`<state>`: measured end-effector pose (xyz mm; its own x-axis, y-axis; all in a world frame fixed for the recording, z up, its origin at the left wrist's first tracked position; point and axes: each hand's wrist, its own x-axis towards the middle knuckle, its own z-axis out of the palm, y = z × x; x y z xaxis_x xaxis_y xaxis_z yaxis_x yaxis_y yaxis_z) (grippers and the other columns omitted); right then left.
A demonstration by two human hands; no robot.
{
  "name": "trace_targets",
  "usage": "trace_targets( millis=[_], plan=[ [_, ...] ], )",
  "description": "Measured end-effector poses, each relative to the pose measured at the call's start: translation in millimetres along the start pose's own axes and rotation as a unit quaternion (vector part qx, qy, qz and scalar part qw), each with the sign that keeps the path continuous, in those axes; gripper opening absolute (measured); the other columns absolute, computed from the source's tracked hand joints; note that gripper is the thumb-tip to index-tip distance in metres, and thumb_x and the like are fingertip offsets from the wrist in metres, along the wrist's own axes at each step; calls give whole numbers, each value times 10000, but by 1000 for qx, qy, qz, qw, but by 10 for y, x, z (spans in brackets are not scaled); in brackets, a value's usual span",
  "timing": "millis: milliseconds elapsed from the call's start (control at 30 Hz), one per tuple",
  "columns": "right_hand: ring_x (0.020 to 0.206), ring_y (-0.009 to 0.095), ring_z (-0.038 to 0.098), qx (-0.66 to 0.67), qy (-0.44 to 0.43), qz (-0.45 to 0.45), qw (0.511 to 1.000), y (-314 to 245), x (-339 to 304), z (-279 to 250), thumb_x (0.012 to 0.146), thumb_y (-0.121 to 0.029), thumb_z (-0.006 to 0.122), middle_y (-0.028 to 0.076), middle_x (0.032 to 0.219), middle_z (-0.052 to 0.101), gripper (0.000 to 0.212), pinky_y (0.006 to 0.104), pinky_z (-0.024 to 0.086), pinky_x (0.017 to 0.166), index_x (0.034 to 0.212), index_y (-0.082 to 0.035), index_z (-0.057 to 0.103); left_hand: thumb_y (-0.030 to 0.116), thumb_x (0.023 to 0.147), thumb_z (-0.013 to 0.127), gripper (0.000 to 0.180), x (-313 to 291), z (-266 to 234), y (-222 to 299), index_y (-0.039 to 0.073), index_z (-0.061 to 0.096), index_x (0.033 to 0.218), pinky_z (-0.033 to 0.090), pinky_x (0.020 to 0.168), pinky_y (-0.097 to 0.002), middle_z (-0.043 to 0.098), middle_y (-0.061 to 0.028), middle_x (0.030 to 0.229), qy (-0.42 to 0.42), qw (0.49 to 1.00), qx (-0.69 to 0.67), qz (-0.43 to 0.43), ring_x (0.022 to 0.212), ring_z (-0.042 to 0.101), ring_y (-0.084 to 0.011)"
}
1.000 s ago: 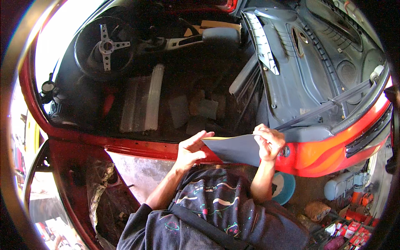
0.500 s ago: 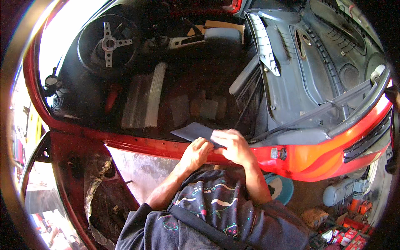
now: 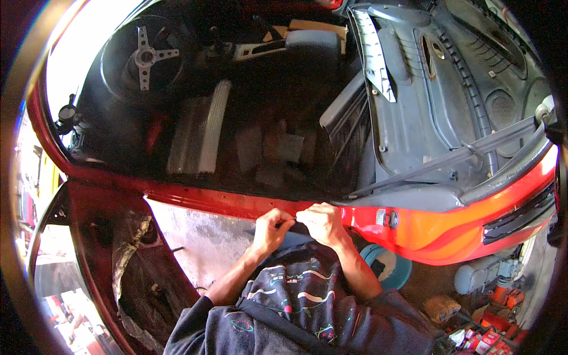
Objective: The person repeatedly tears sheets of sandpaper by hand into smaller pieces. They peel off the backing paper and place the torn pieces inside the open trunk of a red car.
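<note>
My left hand (image 3: 271, 231) and my right hand (image 3: 323, 225) meet in front of the red door sill (image 3: 236, 206), close to my body. The fingers of both are pinched together on the upper edge of a thin, flat, blue-grey sheet (image 3: 292, 239). It hangs below my knuckles against my dark printed sweatshirt (image 3: 302, 278). Its material is too unclear to tell, and my fingers cover part of it.
Beyond the sill is the car's dark interior, with a steering wheel (image 3: 144, 57), a ribbed light strip (image 3: 214, 127) and a grey trim panel (image 3: 408, 94). An open door (image 3: 106, 236) stands left. A blue bucket (image 3: 397, 271) and red boxes (image 3: 482, 340) sit right.
Both hands have come back toward my body, bringing the sheet from above the sill to hang below the fingers. My right hand, blurred before, now pinches beside the left. The view shifted slightly.
</note>
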<state>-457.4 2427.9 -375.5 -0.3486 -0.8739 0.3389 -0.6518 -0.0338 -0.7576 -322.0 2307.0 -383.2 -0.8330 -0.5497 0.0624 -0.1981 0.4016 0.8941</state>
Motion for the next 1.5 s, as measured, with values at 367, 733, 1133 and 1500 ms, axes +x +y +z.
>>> trace_targets(
  millis=[367, 733, 1133, 1500],
  plan=[
    [705, 241, 619, 41, 63, 5, 997, 32, -15, -311, 655, 10, 680, 100, 760, 640, 161, 312, 501, 622, 810, -16, 645, 91, 653, 727, 120, 249, -49, 273, 26, 647, 715, 466, 618, -314, 615, -94, 702, -62, 997, 40, 2, 689, 604, -230],
    [748, 173, 611, -106, 27, -6, 994, 69, 136, -174, 662, -113, 673, 28, 755, 656, 87, 338, 413, 741, 745, -87, 666, 157, 679, 659, 77, 408, -188, 227, 89, 623, 689, 416, 687, -349, 589, -45, 716, -114, 960, 210, 144, 747, 567, -233],
    [722, 307, 618, -134, -191, 149, 961, -219, 377, 690, 770, -286, 606, 128, 761, 645, 255, 462, 430, 767, 869, -55, 650, 185, 656, 669, 93, 355, -929, -414, 105, 634, 690, 423, 708, -350, 582, -34, 700, -167, 937, 245, 184, 727, 572, -219],
    [673, 330, 614, -65, -304, 200, 929, -381, 950, 1183, 831, -287, 526, 152, 744, 626, 228, 410, 495, 618, 847, -112, 670, 191, 695, 659, 130, 430, -1909, -1037, 77, 629, 751, 395, 810, -403, 604, -62, 758, -269, 938, 165, 145, 816, 563, -259]
  ],
)
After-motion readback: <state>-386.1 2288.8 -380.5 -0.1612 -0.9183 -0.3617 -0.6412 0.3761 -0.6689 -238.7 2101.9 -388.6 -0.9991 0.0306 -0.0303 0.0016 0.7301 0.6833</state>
